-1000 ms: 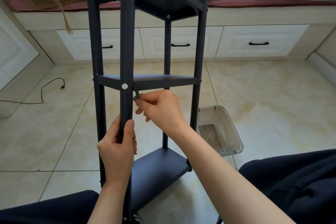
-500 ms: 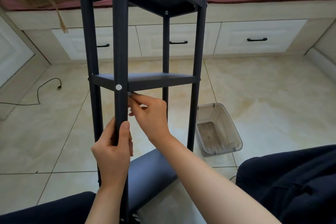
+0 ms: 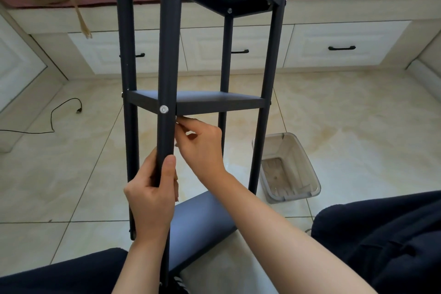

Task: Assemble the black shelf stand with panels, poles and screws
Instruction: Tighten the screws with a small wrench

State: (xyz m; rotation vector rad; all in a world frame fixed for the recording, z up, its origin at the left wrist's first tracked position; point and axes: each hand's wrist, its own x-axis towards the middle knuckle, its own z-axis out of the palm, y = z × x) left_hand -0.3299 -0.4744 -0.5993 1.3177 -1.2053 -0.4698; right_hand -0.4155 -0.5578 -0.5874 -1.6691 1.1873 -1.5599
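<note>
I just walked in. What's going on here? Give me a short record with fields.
Activity: a person assembles a black shelf stand
Left hand: grips the near front pole below the middle panel
Right hand: fingertips pinch a small item, too small to identify, under the middle panel beside the pole
Visible screw: in the pole at middle-panel level
Nearby: clear plastic bin on the tiled floor
</note>
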